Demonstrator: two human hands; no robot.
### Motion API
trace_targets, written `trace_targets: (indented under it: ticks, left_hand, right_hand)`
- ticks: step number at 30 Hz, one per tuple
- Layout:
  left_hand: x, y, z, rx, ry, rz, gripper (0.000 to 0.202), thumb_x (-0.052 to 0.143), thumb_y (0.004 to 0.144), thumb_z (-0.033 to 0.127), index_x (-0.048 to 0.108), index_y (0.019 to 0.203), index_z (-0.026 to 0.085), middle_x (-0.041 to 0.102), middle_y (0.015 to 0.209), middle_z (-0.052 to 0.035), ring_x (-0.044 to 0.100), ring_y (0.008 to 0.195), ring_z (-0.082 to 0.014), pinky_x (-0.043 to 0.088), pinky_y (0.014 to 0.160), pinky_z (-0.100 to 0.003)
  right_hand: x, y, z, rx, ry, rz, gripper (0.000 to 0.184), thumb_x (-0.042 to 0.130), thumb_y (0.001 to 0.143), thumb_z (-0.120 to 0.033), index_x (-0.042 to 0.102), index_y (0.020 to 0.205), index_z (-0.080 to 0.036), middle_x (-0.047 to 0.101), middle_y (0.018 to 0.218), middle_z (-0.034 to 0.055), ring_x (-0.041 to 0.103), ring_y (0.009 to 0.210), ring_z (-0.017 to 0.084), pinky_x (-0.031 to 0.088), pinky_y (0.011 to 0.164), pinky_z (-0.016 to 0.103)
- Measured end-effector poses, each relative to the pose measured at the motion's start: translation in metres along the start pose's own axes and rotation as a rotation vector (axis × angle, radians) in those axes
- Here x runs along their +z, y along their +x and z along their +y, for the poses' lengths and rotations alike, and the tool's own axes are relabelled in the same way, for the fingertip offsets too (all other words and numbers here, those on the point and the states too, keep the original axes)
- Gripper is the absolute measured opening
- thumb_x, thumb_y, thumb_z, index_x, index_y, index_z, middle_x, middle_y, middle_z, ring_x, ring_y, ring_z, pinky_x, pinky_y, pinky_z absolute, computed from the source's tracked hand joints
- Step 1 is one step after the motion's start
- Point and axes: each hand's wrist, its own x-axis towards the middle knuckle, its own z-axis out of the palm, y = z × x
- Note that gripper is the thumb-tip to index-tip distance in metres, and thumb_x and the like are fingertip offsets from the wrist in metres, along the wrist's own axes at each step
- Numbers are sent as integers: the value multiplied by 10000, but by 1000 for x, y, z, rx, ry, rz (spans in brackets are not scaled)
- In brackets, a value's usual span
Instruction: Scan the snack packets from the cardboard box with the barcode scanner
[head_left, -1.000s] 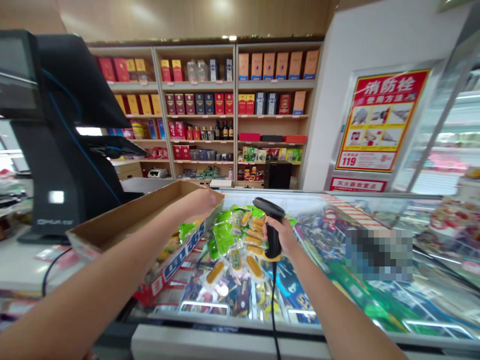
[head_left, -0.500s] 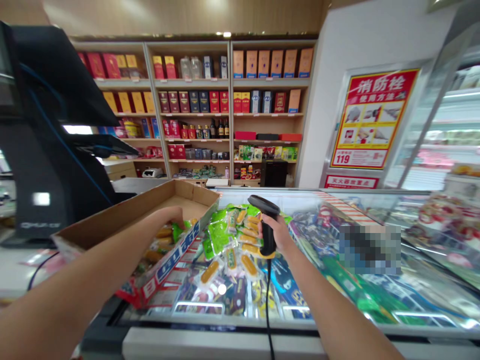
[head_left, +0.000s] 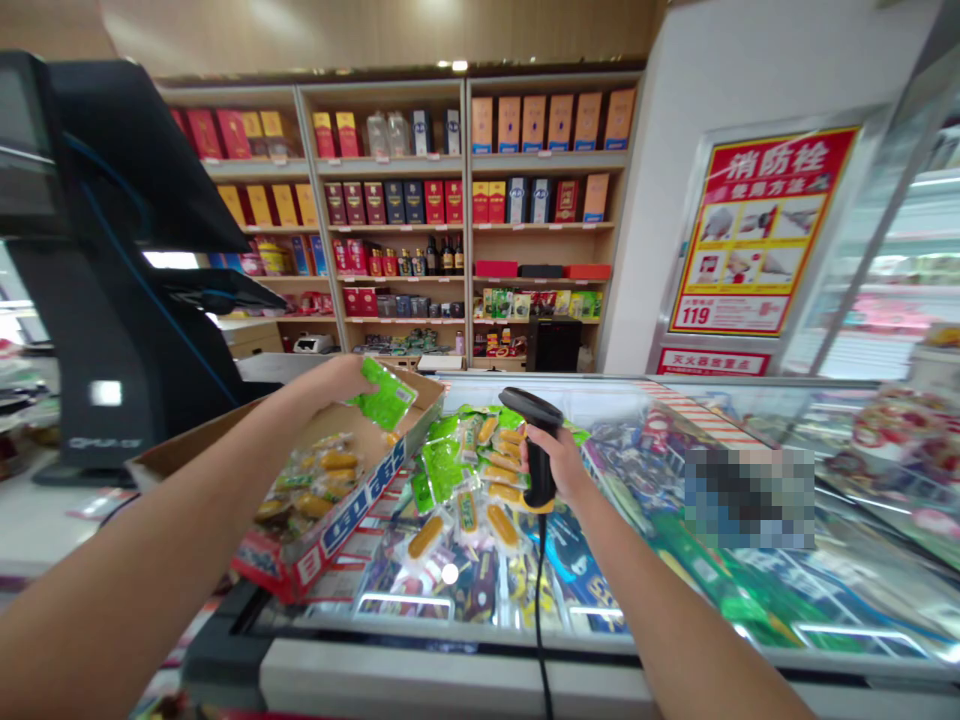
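Note:
My left hand (head_left: 346,378) is closed on the edge of a green plastic packet (head_left: 384,394), held above the far end of an open cardboard box (head_left: 352,515). Inside the box lie several clear-wrapped yellow-brown snacks (head_left: 337,460). My right hand (head_left: 556,458) grips a black barcode scanner (head_left: 538,470) by its handle, its head pointing up and left and its cable hanging down. Just left of the scanner, a pile of green packets (head_left: 448,462) and wrapped yellow snacks (head_left: 426,537) rests on the glass top of a chest freezer (head_left: 622,395).
At the left stands a black point-of-sale terminal (head_left: 142,300). Colourful frozen goods show through the freezer glass. Shelves (head_left: 405,170) of boxes and bottles line the back wall. A red fire-hydrant poster (head_left: 765,230) hangs at right, and a blurred patch (head_left: 750,498) covers something on the freezer.
My left hand has risen out of the box with the green packet, which was down among the snacks. My right hand keeps the scanner nearly still. The view has shifted slightly.

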Motion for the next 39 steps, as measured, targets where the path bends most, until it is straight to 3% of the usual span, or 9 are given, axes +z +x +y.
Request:
trace_targets:
  ticks: [3, 6, 10, 14, 20, 28, 35, 39]
  left_hand:
    - [22, -29, 22, -65, -579, 53, 228, 698, 686, 239, 631, 888, 158, 713, 855, -66, 696, 735, -217, 593, 614, -349]
    - [71, -55, 45, -64, -1127, 75, 326, 733, 672, 243, 597, 959, 172, 711, 952, -55, 700, 813, -203, 611, 700, -391]
    - [142, -64, 51, -73, -1351, 203, 373, 736, 655, 269, 553, 967, 176, 692, 938, -43, 697, 797, -201, 615, 706, -404]
    - [181, -59, 35, -68, -1331, 275, 415, 755, 626, 332, 532, 938, 176, 680, 923, -45, 699, 791, -216, 617, 662, -389]
    - [187, -65, 25, 15, -1236, 237, 452, 776, 612, 367, 547, 946, 167, 677, 862, -44, 702, 758, -243, 618, 585, -382]
    - [188, -65, 23, 27, -1173, 270, 430, 759, 648, 378, 551, 957, 163, 688, 891, -57, 699, 754, -227, 610, 555, -333]
    - [189, -66, 22, 30, -1175, 265, 418, 747, 663, 369, 557, 980, 173, 687, 909, -56, 693, 732, -216, 604, 584, -349]
    - [188, -65, 23, 9, -1216, 240, 438, 770, 623, 350, 571, 972, 175, 681, 901, -45, 686, 761, -218, 603, 602, -353]
  right_hand:
    - [0, 0, 0, 0, 1, 0, 315, 716, 672, -463, 632, 715, -162, 593, 495, -4, 516, 389, 133, 428, 420, 267]
    - [1, -1, -2, -9, 2, -5, 313, 714, 680, -464, 629, 714, -165, 592, 491, -4, 512, 389, 132, 427, 421, 269]
    - [0, -5, -6, -38, 2, -33, 309, 710, 688, -457, 638, 746, -162, 593, 499, -8, 515, 391, 128, 418, 418, 259]
    - [0, -8, -8, -39, -109, -101, 295, 701, 699, -451, 637, 697, -162, 591, 504, 5, 526, 397, 133, 403, 413, 255]
    - [6, -11, -8, -77, -328, -200, 359, 656, 750, -424, 581, 490, -188, 553, 427, 28, 495, 382, 131, 388, 422, 258]
    - [4, -11, -8, -12, -250, -149, 311, 668, 738, -414, 614, 538, -182, 577, 471, 17, 517, 393, 134, 429, 424, 262]
    - [2, -10, -4, -13, -272, -152, 334, 663, 747, -419, 611, 519, -180, 572, 461, 21, 514, 390, 134, 428, 426, 263]
    - [0, -6, -1, -21, -278, -82, 338, 660, 751, -426, 618, 532, -172, 577, 461, 25, 529, 387, 135, 407, 406, 249]
